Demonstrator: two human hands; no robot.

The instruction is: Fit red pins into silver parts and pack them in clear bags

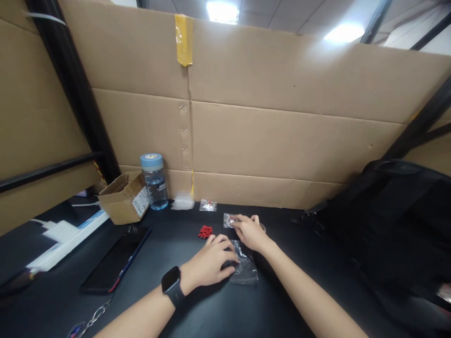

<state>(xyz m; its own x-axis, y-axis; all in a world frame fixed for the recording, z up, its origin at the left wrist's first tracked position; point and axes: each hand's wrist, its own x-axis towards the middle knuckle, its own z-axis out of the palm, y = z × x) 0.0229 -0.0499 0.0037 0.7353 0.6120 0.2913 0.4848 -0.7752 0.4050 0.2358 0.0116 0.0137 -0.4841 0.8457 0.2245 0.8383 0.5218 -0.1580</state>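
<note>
My left hand, with a dark watch on its wrist, lies over the table with fingers curved and the thumb apart. Its fingertips reach the left edge of a clear plastic bag lying flat. Farther back, my right hand has its thumb and forefinger closed at the edge of a small clear bag with something red in it. Part of this bag is under the fingers. A ring-shaped item shows just beyond the right hand, mostly hidden. Left of the hands is a pile of small red pieces.
Another small bag and a stack of clear bags lie by the cardboard wall. A bottle, open carton, phone and power strip stand left. A black backpack fills the right.
</note>
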